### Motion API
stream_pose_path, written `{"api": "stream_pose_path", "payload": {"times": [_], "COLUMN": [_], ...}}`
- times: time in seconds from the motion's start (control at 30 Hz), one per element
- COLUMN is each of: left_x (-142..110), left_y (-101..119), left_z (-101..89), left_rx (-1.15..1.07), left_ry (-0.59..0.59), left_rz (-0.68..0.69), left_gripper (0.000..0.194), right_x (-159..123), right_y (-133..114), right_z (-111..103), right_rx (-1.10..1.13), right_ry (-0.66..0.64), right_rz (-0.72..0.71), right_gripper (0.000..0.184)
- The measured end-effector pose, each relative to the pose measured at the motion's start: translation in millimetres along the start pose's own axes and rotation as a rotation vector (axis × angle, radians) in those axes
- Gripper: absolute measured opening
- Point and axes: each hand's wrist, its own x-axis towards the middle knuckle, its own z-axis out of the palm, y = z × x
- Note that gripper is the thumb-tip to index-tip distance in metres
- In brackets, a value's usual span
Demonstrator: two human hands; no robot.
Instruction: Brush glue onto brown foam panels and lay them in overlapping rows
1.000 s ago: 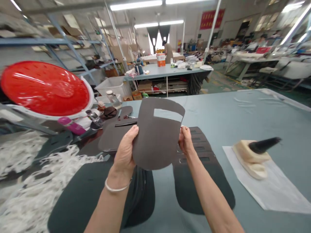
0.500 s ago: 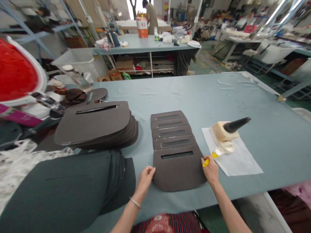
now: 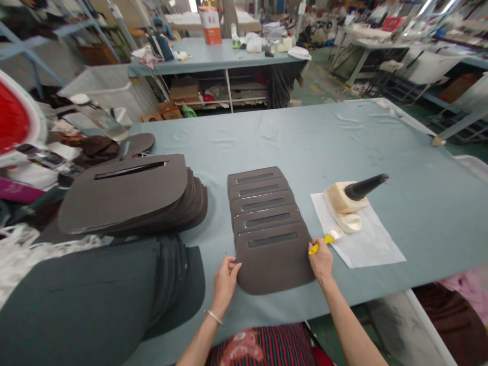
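Several overlapping dark brown panels (image 3: 274, 264), each with a long slot, lie in a fanned column in front of me. My left hand (image 3: 225, 279) has its fingers closed at the left edge of the nearest panel. At that panel's right edge, my right hand (image 3: 321, 260) grips a yellow-handled brush (image 3: 315, 248) while its fingers touch the panel. The brush's bristles point toward a white sheet (image 3: 368, 249). On this sheet stands a cream plastic container (image 3: 345, 198) with a black handle-like piece (image 3: 366, 187) sticking out of it.
Left of the column rises a stack of brown slotted panels (image 3: 129, 195). Nearer me is a pile of dark green panels (image 3: 95, 300). A clear bottle (image 3: 101, 119) leans among clutter at far left. Another table (image 3: 221, 56) with a red-and-white can (image 3: 210, 25) stands beyond.
The camera view has shifted slightly, so the far table sits higher and the panels a little further left. Both hands stay at the nearest panel's edges, the brush still in my right hand.
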Motion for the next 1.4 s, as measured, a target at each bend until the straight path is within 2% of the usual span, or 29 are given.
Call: {"api": "stream_pose_path", "payload": {"times": [0.1,0.2,0.4,0.57,0.9,1.13,1.4], "left_x": [-1.9,-2.2,-1.6,-2.7,-0.9,-1.5,-1.5], "left_y": [2.4,3.4,4.1,4.8,1.7,0.8,1.6], "left_z": [-0.4,-1.4,-3.2,-3.5,-2.2,-1.3,0.0], "left_rx": [0.082,0.133,0.131,0.13,0.138,0.161,0.255], "left_ry": [-0.003,-0.017,-0.003,0.013,-0.003,-0.011,-0.023], "left_rz": [0.094,0.132,0.124,0.116,0.126,0.143,0.159], "left_gripper": [0.041,0.041,0.038,0.037,0.044,0.046,0.04], "right_x": [0.5,0.7,0.7,-0.5,0.2,-0.6,-2.4], "right_y": [-1.6,-2.9,-3.0,-4.4,-14.8,-13.1,-18.8], "right_z": [0.0,2.0,6.8,7.1,-0.8,-1.4,-5.3], "right_rx": [-0.045,-0.127,-0.242,-0.28,-0.266,-0.215,-0.282], "right_ry": [-0.022,-0.029,-0.067,-0.04,-0.067,-0.07,-0.104], "right_rz": [0.009,0.024,0.064,0.038,0.066,0.056,0.03], "right_gripper": [0.015,0.014,0.016,0.017,0.012,0.011,0.014]}}
